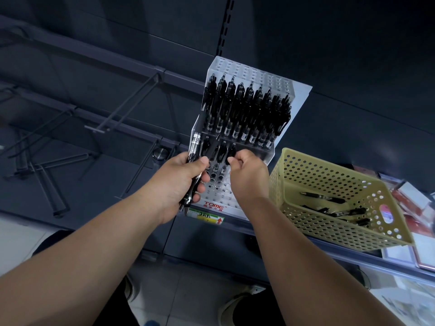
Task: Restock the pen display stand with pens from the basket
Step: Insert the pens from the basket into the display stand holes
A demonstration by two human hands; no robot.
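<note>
a dark back panel (341, 90) fills the space above and behind both grips. bare metal hooks (122, 109) jut out well to the left of the left hand's grip. the yellow perforated basket (313, 222) sits just right of the right hand's grip, tilted, with a few loose pens (348, 211) lying in its bottom. the clear pen display stand (254, 71) rises directly above and behind the two grips. its upper tier is packed with upright black pens (247, 107), and its lower tier, between the hands, is only partly filled. the left hand (179, 182) is clenched around a bundle of pens (195, 147) whose ends poke up past the thumb, at the stand's left edge. the right hand (249, 175) has its fingers curled and pinches the top of a black pen (231, 151) standing in the lower tier. a small price label (207, 216) sits below the left grip.
</note>
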